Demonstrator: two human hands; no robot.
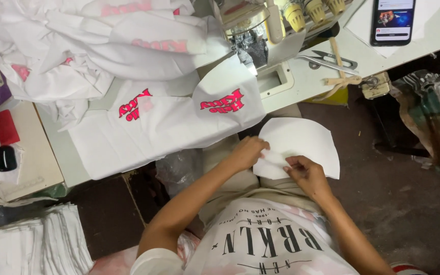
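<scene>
While left hand [249, 151] and right hand [304, 170] pinch white fabric piece [301, 140] over lap: may slip, edges misalign if grip loosens.

Person wears a white T-shirt [266, 244] with short sleeves, black block lettering and thin black lines printed across the chest, faint pink blotches near the shoulders. Beige trousers [240, 181] on the lap. Both forearms bare, 2 hands [248, 152] [304, 170] without gloves, rings or watch.
</scene>
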